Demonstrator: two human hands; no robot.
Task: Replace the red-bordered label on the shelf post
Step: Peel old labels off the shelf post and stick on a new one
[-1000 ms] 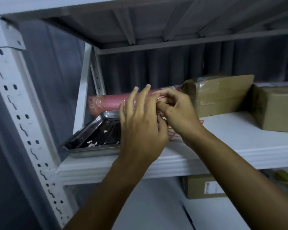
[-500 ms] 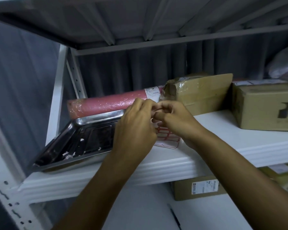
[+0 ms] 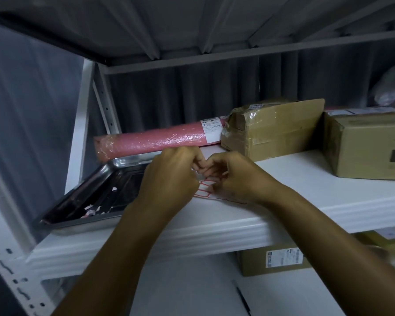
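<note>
A sheet of red-bordered labels (image 3: 205,192) lies on the white shelf (image 3: 306,185), partly hidden under my hands. My left hand (image 3: 169,176) and my right hand (image 3: 235,176) meet just above the sheet, fingers curled, fingertips pinching together at something small that I cannot make out. The perforated white shelf post (image 3: 7,258) stands at the lower left, away from both hands; no label shows on it.
A steel tray (image 3: 96,195) with paper scraps sits left of the hands. Behind lie a pink wrapped roll (image 3: 155,142), a taped cardboard parcel (image 3: 274,128) and a cardboard box (image 3: 367,144). A labelled box (image 3: 278,261) stands on the shelf below.
The view has swung right and down, so the post slid to the left edge. My hands dropped onto the label sheet, and my left fingers curled from straight to a pinch.
</note>
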